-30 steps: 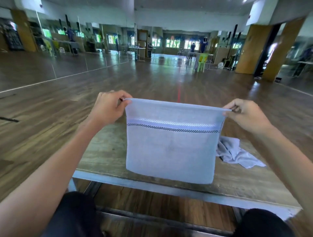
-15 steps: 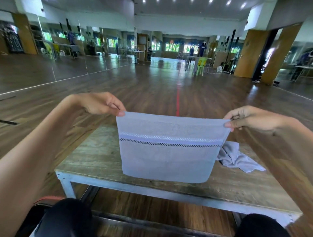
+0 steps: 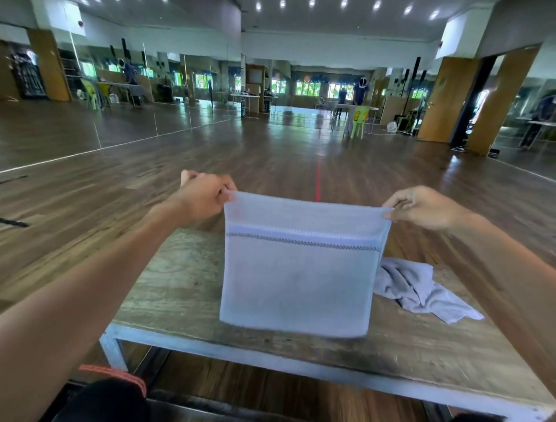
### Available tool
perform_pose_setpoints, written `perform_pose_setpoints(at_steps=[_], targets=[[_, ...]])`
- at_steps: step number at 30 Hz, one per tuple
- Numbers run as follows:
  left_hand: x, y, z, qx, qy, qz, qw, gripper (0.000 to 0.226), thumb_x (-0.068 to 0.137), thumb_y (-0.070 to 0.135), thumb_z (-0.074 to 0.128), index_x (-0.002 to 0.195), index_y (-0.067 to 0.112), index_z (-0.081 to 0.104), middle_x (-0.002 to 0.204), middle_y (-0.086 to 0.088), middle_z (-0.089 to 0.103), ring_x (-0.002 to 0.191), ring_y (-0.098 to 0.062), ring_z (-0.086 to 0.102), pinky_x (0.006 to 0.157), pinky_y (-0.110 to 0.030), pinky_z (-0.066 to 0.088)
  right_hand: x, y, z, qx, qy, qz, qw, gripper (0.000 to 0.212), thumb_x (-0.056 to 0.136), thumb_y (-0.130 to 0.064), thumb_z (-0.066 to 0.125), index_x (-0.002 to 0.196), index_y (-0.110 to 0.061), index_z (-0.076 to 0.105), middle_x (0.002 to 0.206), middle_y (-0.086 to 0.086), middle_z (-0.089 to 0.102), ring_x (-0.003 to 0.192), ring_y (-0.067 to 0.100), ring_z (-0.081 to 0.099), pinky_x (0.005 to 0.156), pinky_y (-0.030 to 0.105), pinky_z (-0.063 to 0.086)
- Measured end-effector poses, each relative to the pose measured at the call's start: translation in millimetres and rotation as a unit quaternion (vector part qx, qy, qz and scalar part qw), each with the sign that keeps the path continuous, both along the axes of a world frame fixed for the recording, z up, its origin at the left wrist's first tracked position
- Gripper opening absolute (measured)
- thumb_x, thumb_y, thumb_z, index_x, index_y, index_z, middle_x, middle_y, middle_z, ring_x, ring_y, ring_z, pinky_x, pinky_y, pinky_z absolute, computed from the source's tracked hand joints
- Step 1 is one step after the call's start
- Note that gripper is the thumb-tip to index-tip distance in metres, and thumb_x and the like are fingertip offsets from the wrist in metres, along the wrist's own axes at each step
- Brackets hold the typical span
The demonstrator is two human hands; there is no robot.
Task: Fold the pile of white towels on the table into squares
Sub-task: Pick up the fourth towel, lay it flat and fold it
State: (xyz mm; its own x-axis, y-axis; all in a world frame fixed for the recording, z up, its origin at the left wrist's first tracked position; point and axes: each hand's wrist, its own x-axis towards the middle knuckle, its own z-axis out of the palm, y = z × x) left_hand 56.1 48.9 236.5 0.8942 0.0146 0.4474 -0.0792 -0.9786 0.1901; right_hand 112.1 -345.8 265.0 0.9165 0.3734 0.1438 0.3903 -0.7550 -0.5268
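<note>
a large dance-studio-type hall: wall mirrors (image 3: 126, 90), polished wooden floor (image 3: 270, 156), recessed ceiling lights (image 3: 343, 4), scattered folding tables (image 3: 245, 95).

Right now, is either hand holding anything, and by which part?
Both hold one white towel, hanging upright: the left hand pinches its top left corner, the right hand its top right corner.

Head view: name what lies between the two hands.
In the head view, the white towel stretches between them: left hand pinches one top corner, right hand the other.
</note>
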Motion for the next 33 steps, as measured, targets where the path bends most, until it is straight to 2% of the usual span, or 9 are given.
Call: perform_pose_setpoints(at_steps=[5,9,13,17,19,22,25,29,33], targets=[[7,-4,34,0.021,-0.193,0.002,0.981,0.014,0.096,0.022,0.046,0.101,0.026,0.058,0.079,0.008,0.060,0.094,-0.019,0.053,0.094,-0.038,0.018,11,6,22,0.064,-0.176,-0.073,0.980,0.005,0.087,-0.011,0.065,0.090,-0.011,0.070,0.055,-0.016,0.054,0.053,0.000,0.051,0.045,0.007,0.034],[-3,-3,18,0.032,-0.217,-0.013,0.976,0.015,0.095,0.022,0.047,0.099,0.026,0.061,0.074,0.014,0.052,0.089,-0.018,0.053,0.092,-0.037,0.018,3,6,1,0.081,-0.204,-0.060,0.974,0.008,0.082,-0.003,0.066,0.083,-0.010,0.070,0.054,-0.020,0.059,0.054,-0.013,0.052,0.051,0.001,0.034],[-22,11,-51,0.070,-0.056,-0.076,0.993,0.022,0.082,0.037,0.046,0.092,0.033,0.066,0.081,0.013,0.063,0.095,-0.013,0.058,0.092,-0.031,0.013,-5,-4,-68,0.034,-0.087,-0.031,0.995,0.029,0.075,0.002,0.071,0.068,-0.025,0.064,0.071,-0.001,0.068,0.060,-0.001,0.055,0.059,0.009,0.040],[-51,14,-124,0.064,0.110,-0.109,0.986,0.009,0.086,0.043,0.049,0.084,0.045,0.057,0.093,0.019,0.064,0.102,0.001,0.054,0.095,-0.028,0.007,-32,-10,-141,-0.019,0.014,0.029,0.999,0.037,0.076,0.006,0.069,0.065,-0.029,0.059,0.069,-0.005,0.065,0.063,-0.001,0.057,0.061,0.016,0.042],[-67,13,-152,0.067,0.185,-0.126,0.972,0.017,0.090,0.039,0.055,0.077,0.048,0.049,0.092,0.024,0.062,0.098,0.013,0.049,0.100,-0.030,0.006,-47,-9,-166,-0.045,0.048,0.049,0.997,0.037,0.076,0.003,0.071,0.064,-0.029,0.058,0.068,-0.008,0.064,0.065,-0.006,0.057,0.060,0.012,0.040],[-87,12,-181,0.035,0.286,-0.159,0.944,0.021,0.087,0.038,0.061,0.072,0.048,0.050,0.082,0.032,0.060,0.090,0.020,0.049,0.096,-0.031,0.017,-65,-14,-194,-0.089,0.138,0.073,0.984,0.022,0.073,-0.008,0.072,0.066,-0.027,0.063,0.072,-0.006,0.067,0.070,-0.003,0.060,0.062,0.013,0.043],[-105,11,-191,-0.038,0.381,-0.180,0.906,0.016,0.084,0.038,0.063,0.074,0.048,0.054,0.090,0.024,0.063,0.096,0.008,0.055,0.095,-0.029,0.031,-80,-21,-206,-0.099,0.239,0.097,0.961,0.009,0.067,-0.026,0.073,0.074,-0.023,0.068,0.086,0.001,0.072,0.083,0.013,0.066,0.077,0.033,0.049],[-116,6,-184,-0.089,0.501,-0.179,0.842,0.014,0.086,0.031,0.067,0.078,0.041,0.060,0.090,0.016,0.067,0.089,-0.001,0.061,0.082,-0.021,0.043,-87,-21,-196,-0.120,0.325,0.132,0.929,0.011,0.079,-0.019,0.074,0.080,-0.019,0.063,0.069,-0.009,0.067,0.063,0.000,0.056,0.059,0.015,0.036],[-114,8,-175,-0.113,0.565,-0.198,0.793,0.004,0.088,0.028,0.066,0.089,0.029,0.063,0.083,0.013,0.066,0.075,0.003,0.058,0.072,-0.014,0.041,-86,-21,-188,-0.131,0.374,0.157,0.905,0.011,0.082,-0.016,0.072,0.082,-0.014,0.061,0.069,-0.008,0.068,0.061,0.001,0.053,0.056,0.012,0.034]])
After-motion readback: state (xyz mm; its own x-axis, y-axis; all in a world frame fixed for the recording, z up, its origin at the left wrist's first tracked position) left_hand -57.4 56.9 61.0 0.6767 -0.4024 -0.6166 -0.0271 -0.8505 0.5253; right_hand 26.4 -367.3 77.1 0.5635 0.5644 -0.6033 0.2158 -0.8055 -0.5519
